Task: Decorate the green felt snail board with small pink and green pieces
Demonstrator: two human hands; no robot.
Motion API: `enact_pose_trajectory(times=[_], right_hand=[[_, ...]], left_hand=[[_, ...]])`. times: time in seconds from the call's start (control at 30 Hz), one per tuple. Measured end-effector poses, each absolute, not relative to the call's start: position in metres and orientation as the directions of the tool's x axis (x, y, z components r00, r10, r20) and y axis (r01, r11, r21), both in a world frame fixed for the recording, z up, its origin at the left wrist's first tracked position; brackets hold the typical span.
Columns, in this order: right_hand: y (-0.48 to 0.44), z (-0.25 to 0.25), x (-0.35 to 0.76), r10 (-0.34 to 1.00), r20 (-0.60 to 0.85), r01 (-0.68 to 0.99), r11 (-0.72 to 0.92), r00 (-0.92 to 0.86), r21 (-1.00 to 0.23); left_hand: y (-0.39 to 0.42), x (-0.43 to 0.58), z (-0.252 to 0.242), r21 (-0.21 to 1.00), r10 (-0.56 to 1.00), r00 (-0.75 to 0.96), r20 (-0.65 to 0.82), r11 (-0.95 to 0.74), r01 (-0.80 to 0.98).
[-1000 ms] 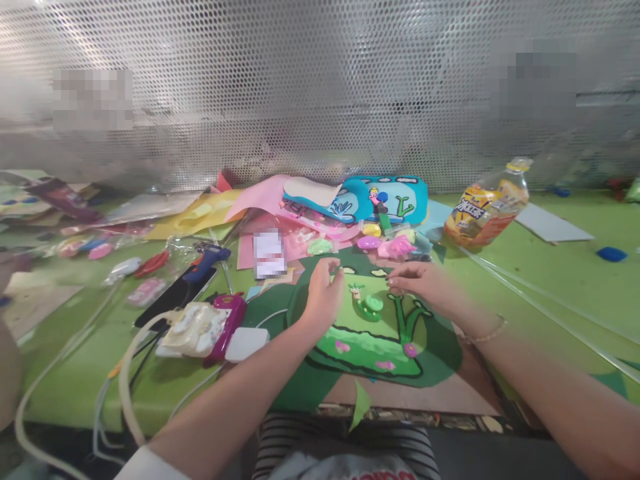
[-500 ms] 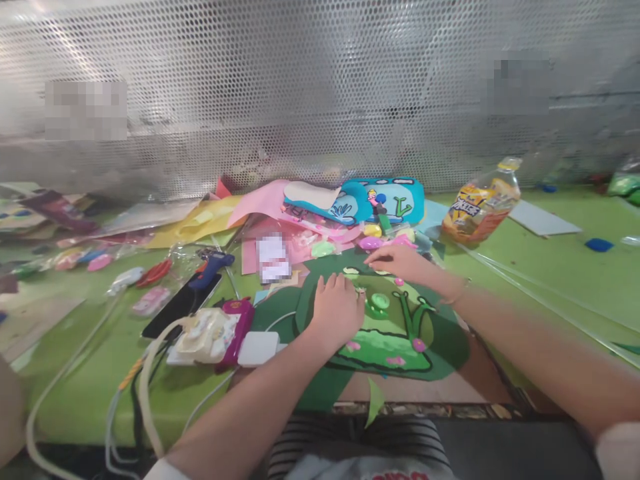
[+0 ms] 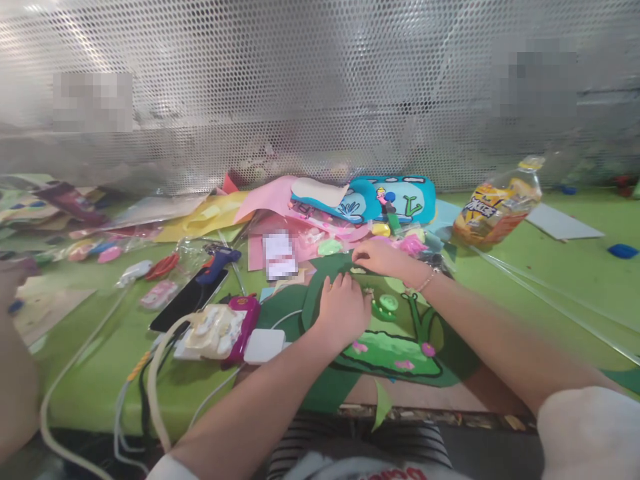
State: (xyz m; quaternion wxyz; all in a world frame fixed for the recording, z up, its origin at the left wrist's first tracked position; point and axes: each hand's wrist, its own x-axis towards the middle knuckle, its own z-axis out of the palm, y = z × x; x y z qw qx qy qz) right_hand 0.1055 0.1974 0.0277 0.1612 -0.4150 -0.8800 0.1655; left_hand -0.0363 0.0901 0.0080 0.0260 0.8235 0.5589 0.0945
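A green felt picture [image 3: 400, 340] with a snail figure [image 3: 384, 307], a green plant shape and small pink flowers lies on the green table [image 3: 80, 380] in front of me. My left hand [image 3: 343, 310] rests flat on its left part, fingers together and stretched forward. My right hand [image 3: 377, 256] reaches across to the picture's far edge, fingers bent down in a pinch on the felt beside a small white shape. What it pinches is too small to name.
Behind the picture lie a blue felt picture [image 3: 375, 199], pink and yellow sheets [image 3: 220, 212] and small coloured pieces. A glue gun [image 3: 220, 259], a phone [image 3: 189, 299], a white power strip [image 3: 213, 330] and cables sit left. A tilted bottle [image 3: 497, 208] lies right. Perforated metal screen behind.
My right hand moved from the picture's right side up and leftward to its far edge. My left hand came down from a raised pinch to lie flat on the felt.
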Motion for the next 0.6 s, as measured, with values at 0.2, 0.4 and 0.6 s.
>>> enact_pose_trajectory(times=[0.2,0.4,0.6], right_hand=[[0.199,0.023,0.106,0.782,0.133,0.687,0.604,-0.610,-0.404],[0.200,0.019,0.103,0.778,0.138,0.692,0.614,-0.614,-0.380],[0.203,0.016,0.103,0.743,0.150,0.665,0.656,-0.652,-0.358]], left_hand=[[0.090,-0.036,0.009,0.159,0.930,0.351,0.108,-0.365,0.917],[0.090,-0.036,0.009,0.154,0.927,0.358,0.110,-0.372,0.916],[0.089,-0.036,0.011,0.154,0.928,0.356,0.112,-0.370,0.916]])
